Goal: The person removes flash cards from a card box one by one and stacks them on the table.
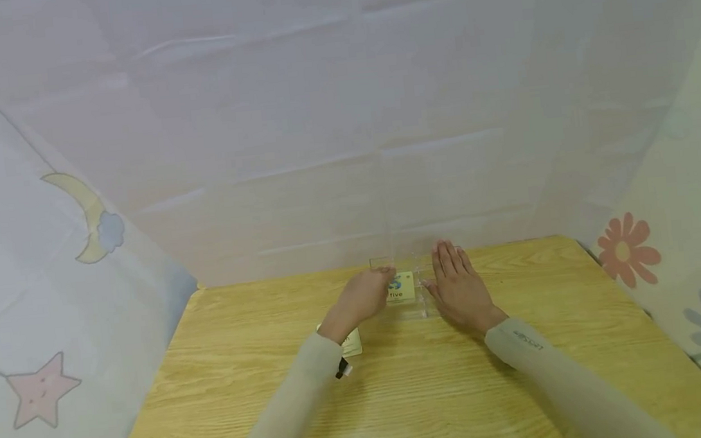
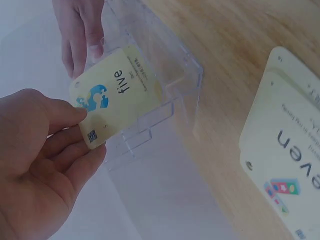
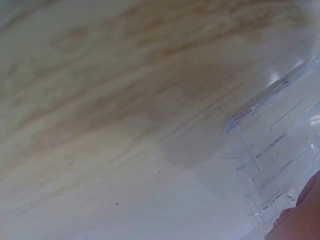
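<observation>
My left hand (image 1: 365, 294) pinches a pale yellow flash card (image 2: 132, 97) by one edge, the thumb on its face. The card carries the word "five" and a blue figure 5. Its far end lies within a clear plastic stepped holder (image 2: 186, 75), below the rim in the left wrist view. At the holder's right side my right hand (image 1: 460, 293) lies with its fingers straight and close together. In the right wrist view only a bit of that hand shows, beside the holder's transparent tiers.
Left of the holder, under my left forearm, a few more cards (image 2: 280, 145) overlap on the wooden table (image 1: 263, 366); the top one reads partly "even". A pale cloth wall (image 1: 344, 143) rises behind the table, with patterned cloth on both sides.
</observation>
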